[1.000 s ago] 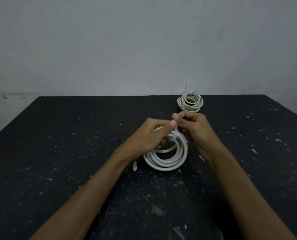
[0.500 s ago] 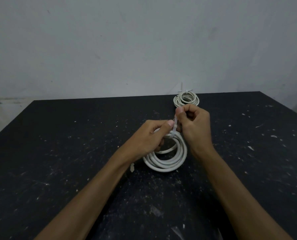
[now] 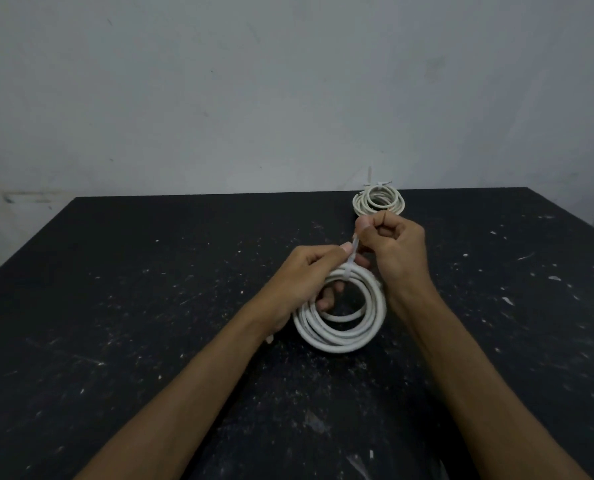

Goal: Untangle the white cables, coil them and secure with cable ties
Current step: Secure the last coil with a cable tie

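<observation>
At mid-worktop (image 3: 150,306), the left hand (image 3: 302,278) grips a coil of white cable (image 3: 344,327) while the right hand (image 3: 395,247) pinches the cable tie (image 3: 456,252) tail above it. The left fingers are partly hidden behind the coil; a second tied coil (image 3: 378,201) sits at the far edge.

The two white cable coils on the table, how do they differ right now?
The near coil looks larger in the frame; the far coil looks smaller. The near coil is held by the left hand, while the right hand pulls its cable tie; the far coil lies untouched at the table's back edge, its ties already on. Both are white, round coils.
</observation>
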